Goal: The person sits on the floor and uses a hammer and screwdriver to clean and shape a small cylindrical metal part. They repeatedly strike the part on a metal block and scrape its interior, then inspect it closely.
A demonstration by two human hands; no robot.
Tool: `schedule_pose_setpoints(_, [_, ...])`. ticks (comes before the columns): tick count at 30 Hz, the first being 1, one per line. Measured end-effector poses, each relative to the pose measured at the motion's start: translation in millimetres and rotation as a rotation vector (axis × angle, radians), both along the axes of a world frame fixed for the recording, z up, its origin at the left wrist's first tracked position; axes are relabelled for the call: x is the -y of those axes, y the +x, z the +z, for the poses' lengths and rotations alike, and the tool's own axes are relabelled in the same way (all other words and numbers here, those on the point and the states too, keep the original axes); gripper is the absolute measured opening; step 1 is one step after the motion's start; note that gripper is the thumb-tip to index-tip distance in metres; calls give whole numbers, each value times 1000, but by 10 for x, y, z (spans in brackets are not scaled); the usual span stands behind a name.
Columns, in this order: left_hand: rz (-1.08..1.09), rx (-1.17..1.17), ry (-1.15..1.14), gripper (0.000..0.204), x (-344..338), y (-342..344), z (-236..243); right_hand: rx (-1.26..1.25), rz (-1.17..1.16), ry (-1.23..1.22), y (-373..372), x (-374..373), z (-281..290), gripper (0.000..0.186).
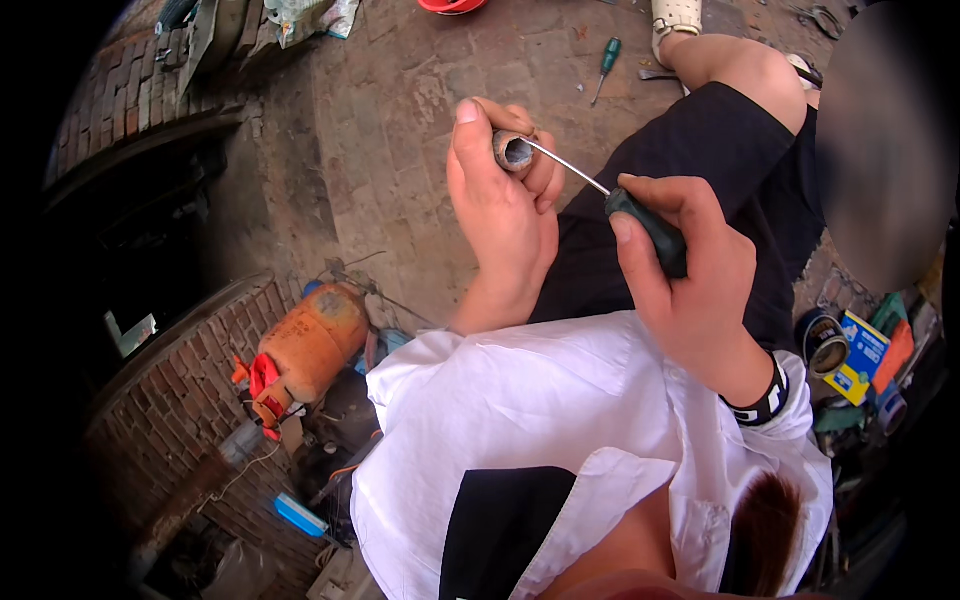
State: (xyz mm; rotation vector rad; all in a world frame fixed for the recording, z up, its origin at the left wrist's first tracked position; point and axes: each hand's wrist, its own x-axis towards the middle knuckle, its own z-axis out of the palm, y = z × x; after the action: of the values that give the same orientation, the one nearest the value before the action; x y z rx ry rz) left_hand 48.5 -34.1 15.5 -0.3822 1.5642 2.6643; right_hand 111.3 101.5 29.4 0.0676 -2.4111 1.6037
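Observation:
My left hand (505,215) is raised in front of me, its fingers curled round a short, dull metal tube (500,150). The tube's open, hollow end faces back toward me. In my right hand (705,255) is a screwdriver (652,236) with a dark green handle and a thin bright shaft. That shaft slants up and left to the tube's rim. Whether the tip is inside the tube or just against its edge I cannot tell. Both hands are above my lap and dark shorts (690,150).
On the paved floor lie another green-handled screwdriver (608,62) and, at the top edge, a red bowl (452,5). An orange gas cylinder (318,330) stands to the left by a brick wall (195,415). A tin can (824,345) and a blue-and-yellow box (858,358) are at the right.

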Motion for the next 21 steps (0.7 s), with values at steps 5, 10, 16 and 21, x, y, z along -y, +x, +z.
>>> schedule_pose_setpoints(5, [-44, 47, 113, 43, 38, -33, -6, 10, -91, -86, 15, -24, -6, 20])
schedule_pose_setpoints(10, [-62, 72, 99, 43, 32, -29, 36, -25, 9, -61, -3, -14, -33, 19])
schedule_pose_setpoints(16, [-82, 60, 70, 41, 40, -23, 15, -20, 22, -68, -10, -21, -25, 19])
schedule_pose_setpoints(21, [-58, 37, 58, 42, 31, -33, 11, 80, 80, -59, 10, -65, 23, 18])
